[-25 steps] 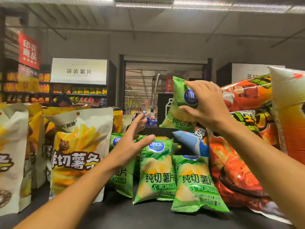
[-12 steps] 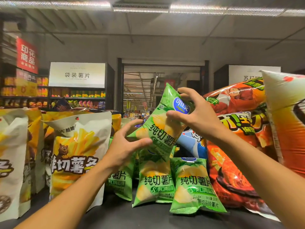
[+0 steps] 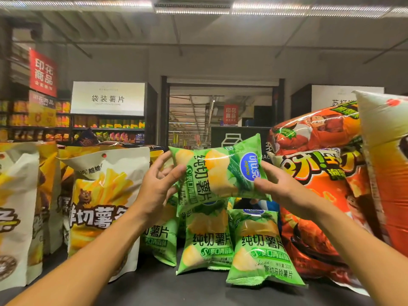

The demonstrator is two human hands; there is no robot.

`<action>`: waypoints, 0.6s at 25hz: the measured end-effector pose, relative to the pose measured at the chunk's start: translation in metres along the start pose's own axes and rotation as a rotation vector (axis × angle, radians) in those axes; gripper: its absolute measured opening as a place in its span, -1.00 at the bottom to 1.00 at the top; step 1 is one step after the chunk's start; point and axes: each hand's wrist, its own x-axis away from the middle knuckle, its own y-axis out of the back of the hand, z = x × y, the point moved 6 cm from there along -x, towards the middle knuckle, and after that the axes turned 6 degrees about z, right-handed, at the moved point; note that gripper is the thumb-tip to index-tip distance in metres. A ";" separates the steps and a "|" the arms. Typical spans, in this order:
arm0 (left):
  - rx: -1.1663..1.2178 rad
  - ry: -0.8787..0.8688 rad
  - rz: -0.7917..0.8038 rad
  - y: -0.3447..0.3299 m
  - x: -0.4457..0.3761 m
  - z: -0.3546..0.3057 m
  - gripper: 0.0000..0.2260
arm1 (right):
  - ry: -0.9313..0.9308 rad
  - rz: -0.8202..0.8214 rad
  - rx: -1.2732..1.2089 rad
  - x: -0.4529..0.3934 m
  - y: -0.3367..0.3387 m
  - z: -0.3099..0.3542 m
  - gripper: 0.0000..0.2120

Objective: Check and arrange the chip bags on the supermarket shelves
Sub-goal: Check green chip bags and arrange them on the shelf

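A small green chip bag (image 3: 217, 171) is held sideways in mid-air, its blue logo to the right. My left hand (image 3: 156, 186) grips its left end and my right hand (image 3: 276, 191) grips its right end. Below it, several more green chip bags (image 3: 258, 246) stand on the dark shelf top (image 3: 176, 288); some lean. Part of them is hidden behind the held bag and my left hand.
Tall white-and-yellow fries bags (image 3: 103, 206) stand on the left. Large orange-red snack bags (image 3: 315, 195) are piled on the right, one (image 3: 386, 164) very near the camera. A blue bag (image 3: 272, 206) peeks out behind. Other stocked shelves (image 3: 106, 129) stand far back.
My right hand brought the green bag down and toward me, turning it sideways. My left hand rose from the standing bags and took hold of its other end.
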 end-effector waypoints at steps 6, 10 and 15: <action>-0.045 0.024 0.051 -0.007 0.004 0.002 0.02 | -0.004 -0.049 -0.097 0.003 -0.002 -0.004 -0.47; -0.104 0.047 0.134 -0.016 0.008 0.005 -0.37 | 0.020 -0.059 -0.110 0.004 0.000 -0.005 -0.53; -0.079 0.036 0.137 -0.011 0.007 0.002 -0.43 | -0.020 -0.020 -0.088 0.004 -0.001 -0.011 -0.23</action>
